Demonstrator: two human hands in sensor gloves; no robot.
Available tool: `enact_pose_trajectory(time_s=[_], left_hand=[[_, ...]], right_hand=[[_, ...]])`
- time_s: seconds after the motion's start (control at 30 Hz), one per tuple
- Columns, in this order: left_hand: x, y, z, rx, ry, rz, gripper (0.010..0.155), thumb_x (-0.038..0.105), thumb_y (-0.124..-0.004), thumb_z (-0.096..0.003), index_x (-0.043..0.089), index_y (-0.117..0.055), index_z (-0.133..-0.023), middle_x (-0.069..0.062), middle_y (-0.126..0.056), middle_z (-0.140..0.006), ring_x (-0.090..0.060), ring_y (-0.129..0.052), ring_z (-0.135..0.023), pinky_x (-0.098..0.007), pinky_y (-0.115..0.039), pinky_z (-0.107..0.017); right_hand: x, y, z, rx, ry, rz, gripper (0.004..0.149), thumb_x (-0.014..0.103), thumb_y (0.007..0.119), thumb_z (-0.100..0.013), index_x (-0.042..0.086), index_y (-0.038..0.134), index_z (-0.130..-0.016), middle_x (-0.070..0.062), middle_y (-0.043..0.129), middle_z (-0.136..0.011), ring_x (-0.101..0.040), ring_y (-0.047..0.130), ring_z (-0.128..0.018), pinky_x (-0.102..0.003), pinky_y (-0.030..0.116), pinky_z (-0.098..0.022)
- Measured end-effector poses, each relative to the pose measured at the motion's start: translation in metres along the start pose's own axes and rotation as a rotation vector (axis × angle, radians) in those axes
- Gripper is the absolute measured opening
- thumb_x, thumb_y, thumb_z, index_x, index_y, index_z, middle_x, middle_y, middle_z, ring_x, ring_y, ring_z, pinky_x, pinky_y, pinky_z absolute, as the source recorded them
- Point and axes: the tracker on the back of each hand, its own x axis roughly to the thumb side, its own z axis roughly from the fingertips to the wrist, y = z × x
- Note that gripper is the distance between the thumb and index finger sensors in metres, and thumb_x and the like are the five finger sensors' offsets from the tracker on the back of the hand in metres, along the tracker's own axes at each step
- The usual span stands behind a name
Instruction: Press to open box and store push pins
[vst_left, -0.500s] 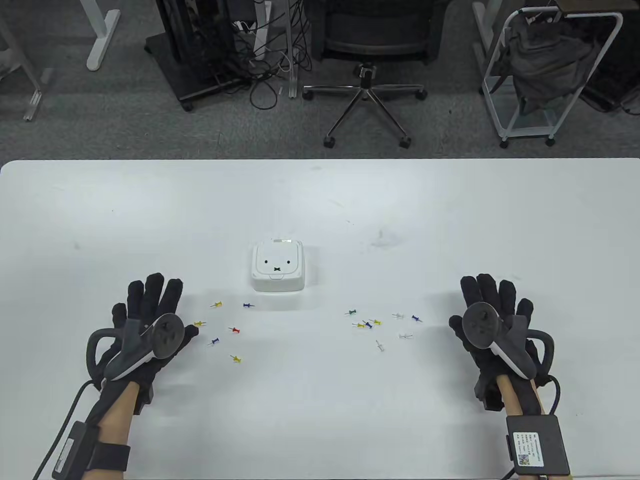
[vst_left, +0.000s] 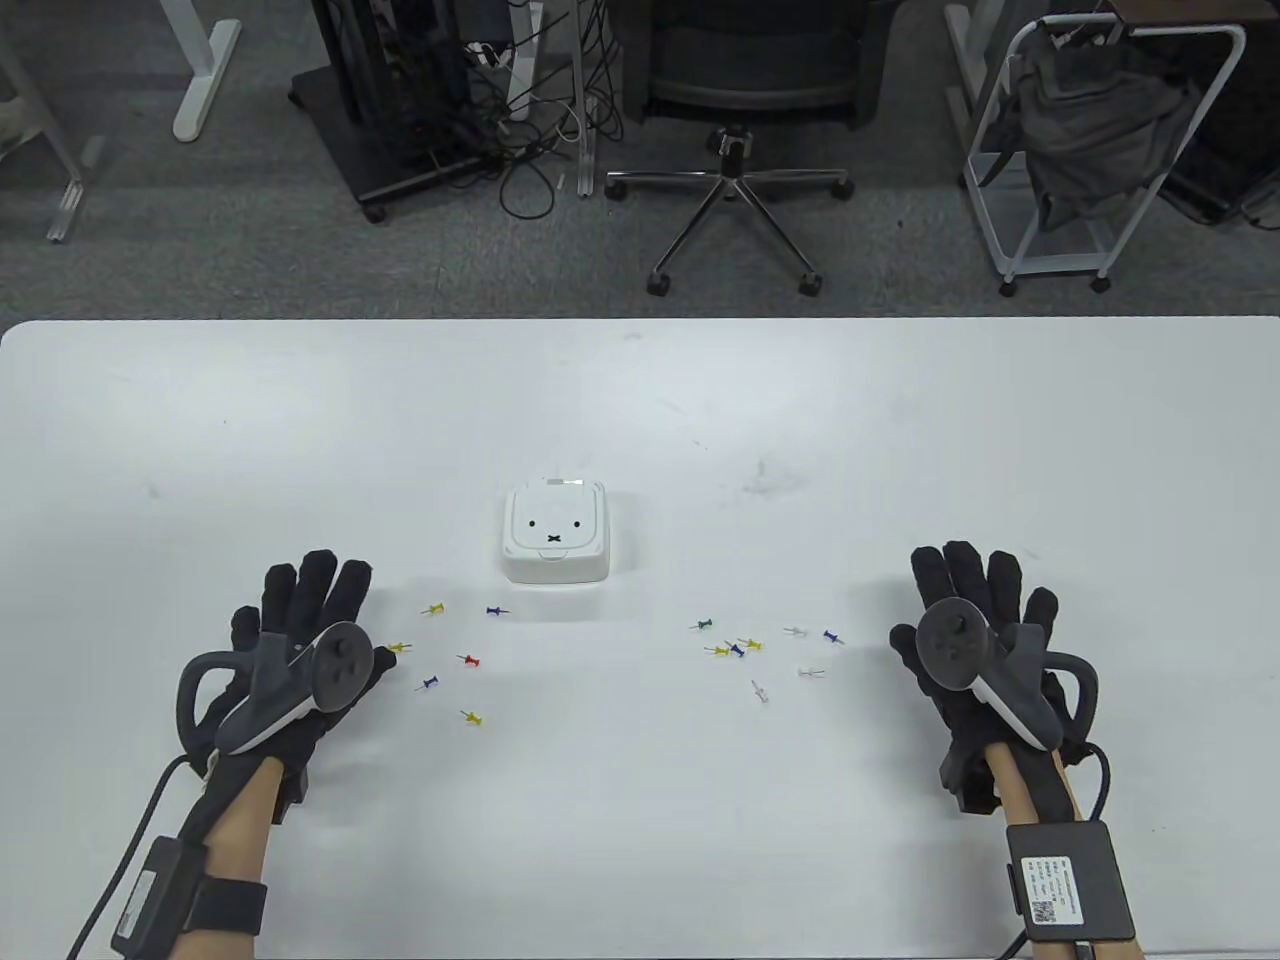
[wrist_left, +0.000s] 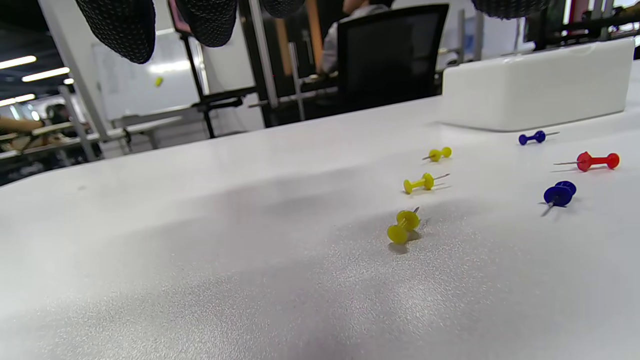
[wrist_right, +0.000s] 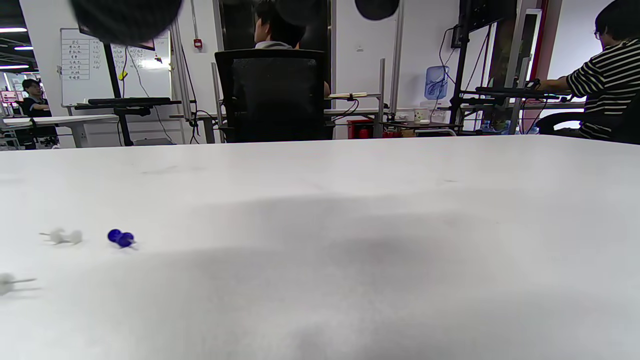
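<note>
- Overhead light was bright and even; the white desk (vst_left: 900, 450) showed mild glare.
- Soft shadows pooled beneath both hands in the wrist views.
- Nearest clear pin (wrist_right: 12, 283) was blurred; wrist-view edges bowed.

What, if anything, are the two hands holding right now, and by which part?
Nothing is held. The left hand and right hand lie spread over the table, apart from the closed box and the scattered push pins.
</note>
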Motion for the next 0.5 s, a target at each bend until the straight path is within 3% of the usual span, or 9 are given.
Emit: enact_pose_trajectory(time_s=[0.27, 0.5], left_hand=[[0.006, 0.005, -0.008, -0.001, -0.040, 0.049, 0.083, 0.065, -0.053, -0.0502, 0.028, -0.023, -0.118, -0.007, -0.032, -0.128, -0.038, -0.055, -0.118, -0.063, -0.059, -0.081], [0.023, 0.029, -0.034, 0.042, -0.087, 0.014, 0.087, 0.067, -0.056, -0.0486, 0.025, -0.025, -0.118, -0.006, -0.035, -0.128, -0.037, -0.057, -0.117, -0.062, -0.061, -0.080]], right_hand=[[0.001, 0.001, 0.001, 0.003, -0.018, -0.008, 0.071, 0.054, 0.060, -0.045, 0.036, 0.024, -0.104, -0.001, 0.025, -0.123, -0.041, 0.026, -0.113, -0.071, 0.027, -0.076], [0.000, 0.006, -0.003, 0.028, 0.004, 0.016, 0.070, 0.053, 0.061, -0.045, 0.038, 0.025, -0.104, 0.000, 0.026, -0.123, -0.040, 0.026, -0.113, -0.070, 0.026, -0.076]])
